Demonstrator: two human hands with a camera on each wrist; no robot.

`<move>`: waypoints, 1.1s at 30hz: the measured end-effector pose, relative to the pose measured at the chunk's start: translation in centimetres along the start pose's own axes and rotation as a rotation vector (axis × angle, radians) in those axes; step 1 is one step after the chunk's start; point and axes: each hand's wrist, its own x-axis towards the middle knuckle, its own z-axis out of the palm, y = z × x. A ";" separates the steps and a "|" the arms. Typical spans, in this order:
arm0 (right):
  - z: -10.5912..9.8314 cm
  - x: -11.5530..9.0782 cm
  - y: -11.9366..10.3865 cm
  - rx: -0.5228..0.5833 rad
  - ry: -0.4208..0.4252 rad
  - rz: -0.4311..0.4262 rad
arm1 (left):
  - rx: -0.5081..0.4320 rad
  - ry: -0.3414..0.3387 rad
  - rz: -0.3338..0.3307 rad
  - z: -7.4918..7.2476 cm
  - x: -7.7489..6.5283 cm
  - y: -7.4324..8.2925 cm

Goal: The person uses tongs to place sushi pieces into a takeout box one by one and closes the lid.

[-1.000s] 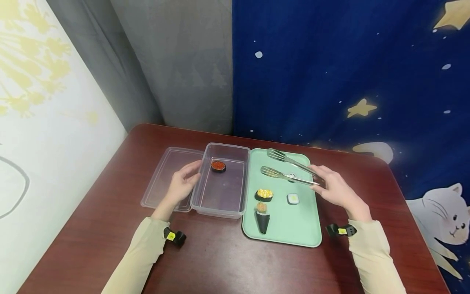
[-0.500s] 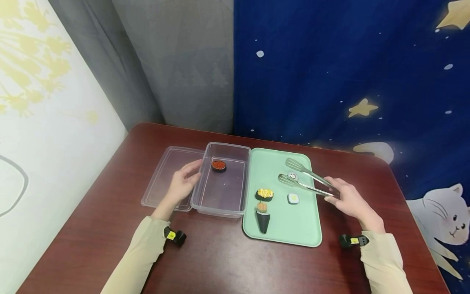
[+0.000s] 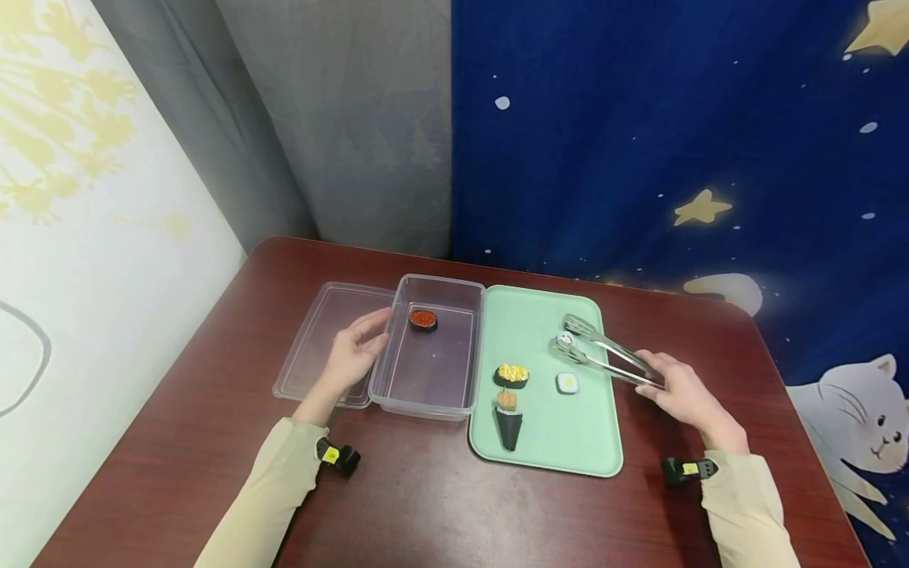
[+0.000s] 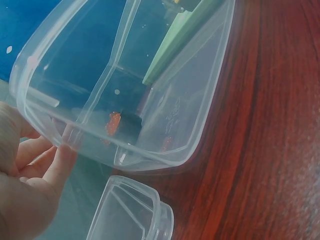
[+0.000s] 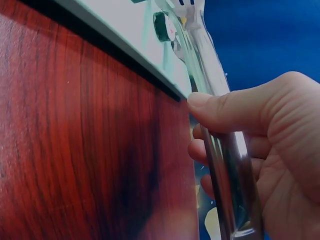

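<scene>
The right hand (image 3: 685,394) is gripping the tongs (image 3: 604,353) near their hinge end, thumb (image 5: 220,107) pressing across the top arm and the other fingers (image 5: 212,150) curling underneath. The tongs' slotted tips are sitting on either side of a small round roll (image 3: 566,340) on the tray (image 3: 561,454), well ahead of the fingertips and out toward the tray's far right part; whether the tips are already touching the roll cannot be told from the head view, and in the right wrist view the roll (image 5: 165,27) is showing only partly beside the blade. Judgement: the roll is looking small, light and probably hard and smooth, so it is likely to slip or roll between flat metal blades; the best hold appears to be across its round side, low down, with a gentle squeeze. The tongs are looking stiff and springy, and holding them this far back is giving reach but little fine control. The left hand (image 3: 351,359) is resting against the near left wall of the clear box (image 3: 398,402), fingers (image 4: 62,157) loosely straight and touching the rim, not curling round it. Inside the box, beyond those fingertips, a red-topped piece (image 3: 422,319) is lying in the far corner. The lid (image 3: 312,347) is lying flat under and left of that hand.
</scene>
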 end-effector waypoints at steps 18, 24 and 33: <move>0.1 -0.2 0.0 0.002 0.026 0.031 | 0.019 0.007 0.015 0.0 0.1 -0.3; 0.0 -0.3 -0.2 -0.001 0.034 0.036 | 0.015 0.005 0.004 0.0 0.1 -0.3; -1.0 0.5 -1.0 -0.009 0.088 -0.015 | 0.015 0.008 0.007 0.0 0.1 -0.4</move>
